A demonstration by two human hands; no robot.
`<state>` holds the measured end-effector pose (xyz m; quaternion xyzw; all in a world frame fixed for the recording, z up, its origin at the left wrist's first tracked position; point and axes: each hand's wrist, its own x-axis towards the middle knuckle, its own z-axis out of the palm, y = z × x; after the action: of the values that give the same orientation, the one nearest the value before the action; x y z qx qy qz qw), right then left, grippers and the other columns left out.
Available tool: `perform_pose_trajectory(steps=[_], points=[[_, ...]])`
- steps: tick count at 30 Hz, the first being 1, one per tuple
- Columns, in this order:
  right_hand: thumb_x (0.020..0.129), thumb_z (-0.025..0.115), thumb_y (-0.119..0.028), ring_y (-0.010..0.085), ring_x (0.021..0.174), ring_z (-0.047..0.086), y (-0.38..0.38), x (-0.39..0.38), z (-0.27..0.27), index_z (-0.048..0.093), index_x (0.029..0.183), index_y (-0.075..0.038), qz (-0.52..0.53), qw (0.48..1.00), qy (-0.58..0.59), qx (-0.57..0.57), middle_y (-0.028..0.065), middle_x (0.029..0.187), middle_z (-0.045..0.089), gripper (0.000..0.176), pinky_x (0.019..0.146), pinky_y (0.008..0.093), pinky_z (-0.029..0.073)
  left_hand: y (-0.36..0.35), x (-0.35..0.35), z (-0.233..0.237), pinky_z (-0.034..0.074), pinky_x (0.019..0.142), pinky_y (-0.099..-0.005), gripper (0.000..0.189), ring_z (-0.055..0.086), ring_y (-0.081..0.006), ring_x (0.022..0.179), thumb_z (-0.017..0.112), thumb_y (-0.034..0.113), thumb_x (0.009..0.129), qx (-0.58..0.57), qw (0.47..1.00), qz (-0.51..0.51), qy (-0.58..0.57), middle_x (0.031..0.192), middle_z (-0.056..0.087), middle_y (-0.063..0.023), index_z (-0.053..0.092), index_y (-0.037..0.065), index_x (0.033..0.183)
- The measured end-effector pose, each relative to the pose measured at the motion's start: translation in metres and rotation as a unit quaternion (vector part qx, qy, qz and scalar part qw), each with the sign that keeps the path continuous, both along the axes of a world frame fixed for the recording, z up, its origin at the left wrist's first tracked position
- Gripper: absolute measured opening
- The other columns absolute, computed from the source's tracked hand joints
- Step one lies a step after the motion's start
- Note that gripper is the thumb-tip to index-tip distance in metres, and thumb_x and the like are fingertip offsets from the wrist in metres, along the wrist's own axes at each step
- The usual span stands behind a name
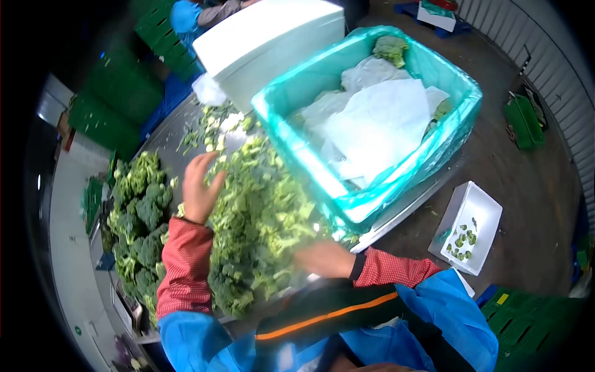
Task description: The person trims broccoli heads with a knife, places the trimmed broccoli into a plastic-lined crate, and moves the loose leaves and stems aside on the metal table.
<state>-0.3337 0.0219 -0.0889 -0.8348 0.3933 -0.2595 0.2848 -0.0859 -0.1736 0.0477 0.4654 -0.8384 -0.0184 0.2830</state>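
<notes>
Green cut broccoli lies heaped on the steel bench in the head view, right in front of me. My left hand is lifted at the pile's left edge, palm toward the florets. Its fingers are loosely spread and slightly curled, pinching nothing. The heap sits just beside and below them. My right hand rests low at the near right edge of the same pile, touching it. It is blurred, so I cannot tell how those fingers are set. Whole broccoli heads are stacked just left of my left forearm. A teal-lined box holding white paper stands against the far right side of the pile. A white foam box sits behind it.
</notes>
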Motion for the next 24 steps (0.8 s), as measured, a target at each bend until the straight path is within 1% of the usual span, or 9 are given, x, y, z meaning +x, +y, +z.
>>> perform_pose_trajectory(steps=[2, 4, 8, 10, 14, 18, 21, 23, 24], points=[[0.094, 0.058, -0.029, 0.0341, 0.059, 0.064, 0.003, -0.018, 0.005, 0.057, 0.089, -0.008, -0.01, 1.0, -0.02, -0.018, 0.0129, 0.066, 0.062, 0.022, 0.054, 0.0462, 0.051, -0.018, -0.083, 0.017, 0.046, 0.097, -0.0394, 0.041, 0.058, -0.0326, 0.112, 0.074, 0.014, 0.082, -0.018, 0.992, -0.123, 0.038, 0.118, 0.063, -0.0139, 0.063, 0.008, 0.121], [0.095, 0.055, -0.028, 0.0366, 0.062, 0.065, 0.006, -0.041, 0.0, 0.059, 0.093, -0.007, 0.023, 0.999, -0.011, 0.033, 0.0151, 0.066, 0.062, 0.021, 0.056, 0.048, 0.051, -0.039, -0.158, 0.027, 0.046, 0.096, -0.0399, 0.041, 0.058, -0.033, 0.111, 0.074, 0.016, 0.082, 0.005, 0.976, -0.21, 0.053, 0.116, 0.063, -0.0149, 0.063, 0.008, 0.121], [0.094, 0.058, -0.032, 0.0359, 0.074, 0.065, 0.01, -0.09, -0.017, 0.062, 0.099, -0.011, 0.069, 0.989, -0.015, 0.133, 0.0155, 0.083, 0.064, 0.022, 0.063, 0.0449, 0.053, -0.097, -0.289, 0.018, 0.046, 0.097, -0.0421, 0.047, 0.057, -0.0352, 0.112, 0.071, 0.022, 0.083, 0.011, 0.957, -0.29, 0.018, 0.12, 0.061, -0.0177, 0.059, 0.008, 0.127], [0.095, 0.057, -0.034, 0.0339, 0.077, 0.067, 0.018, -0.113, -0.034, 0.063, 0.103, -0.008, 0.043, 0.99, -0.046, 0.128, 0.0145, 0.082, 0.066, 0.028, 0.067, 0.0439, 0.055, -0.13, -0.349, 0.007, 0.046, 0.098, -0.0424, 0.051, 0.057, -0.0354, 0.114, 0.071, 0.024, 0.083, 0.03, 0.958, -0.282, 0.027, 0.122, 0.061, -0.0183, 0.058, 0.008, 0.129], [0.096, 0.054, -0.036, 0.0326, 0.08, 0.067, 0.019, -0.162, -0.034, 0.064, 0.105, -0.008, 0.076, 0.961, 0.05, 0.262, 0.0155, 0.087, 0.068, 0.03, 0.07, 0.0432, 0.055, -0.188, -0.447, -0.02, 0.043, 0.104, -0.0388, 0.064, 0.054, -0.0329, 0.123, 0.073, 0.031, 0.084, 0.052, 0.971, -0.232, 0.042, 0.131, 0.058, -0.0171, 0.051, 0.006, 0.138], [0.098, 0.049, -0.034, 0.029, 0.089, 0.066, 0.02, -0.194, -0.031, 0.064, 0.111, -0.008, 0.086, 0.941, 0.066, 0.321, 0.0147, 0.097, 0.068, 0.033, 0.079, 0.0416, 0.052, -0.194, -0.512, -0.003, 0.039, 0.11, -0.0394, 0.079, 0.049, -0.0357, 0.13, 0.076, 0.033, 0.081, 0.169, 0.958, -0.231, 0.029, 0.139, 0.049, -0.0241, 0.04, -0.001, 0.144], [0.102, 0.039, -0.038, 0.0276, 0.099, 0.064, 0.017, -0.217, -0.015, 0.062, 0.118, -0.01, 0.073, 0.907, 0.031, 0.413, 0.0142, 0.108, 0.067, 0.04, 0.089, 0.041, 0.049, -0.26, -0.552, -0.071, 0.039, 0.108, -0.042, 0.088, 0.045, -0.036, 0.13, 0.077, 0.043, 0.074, 0.052, 0.983, -0.174, 0.011, 0.137, 0.049, -0.0217, 0.041, 0.003, 0.144], [0.103, 0.036, -0.041, 0.0277, 0.102, 0.064, 0.017, -0.223, -0.054, 0.062, 0.12, -0.011, 0.118, 0.905, -0.01, 0.409, 0.0147, 0.111, 0.067, 0.043, 0.091, 0.0418, 0.048, -0.254, -0.567, -0.061, 0.035, 0.111, -0.0451, 0.099, 0.035, -0.0371, 0.137, 0.077, 0.053, 0.072, 0.081, 0.989, -0.107, -0.065, 0.147, 0.038, -0.0206, 0.035, 0.006, 0.148], [0.104, 0.034, -0.042, 0.0277, 0.104, 0.063, 0.016, -0.226, -0.073, 0.061, 0.121, -0.012, 0.141, 0.901, -0.031, 0.408, 0.015, 0.113, 0.066, 0.044, 0.093, 0.0422, 0.047, -0.224, -0.568, -0.035, 0.039, 0.108, -0.0432, 0.1, 0.043, -0.0398, 0.126, 0.081, 0.056, 0.068, 0.062, 0.994, -0.05, -0.079, 0.136, 0.044, -0.0213, 0.043, 0.002, 0.143]])
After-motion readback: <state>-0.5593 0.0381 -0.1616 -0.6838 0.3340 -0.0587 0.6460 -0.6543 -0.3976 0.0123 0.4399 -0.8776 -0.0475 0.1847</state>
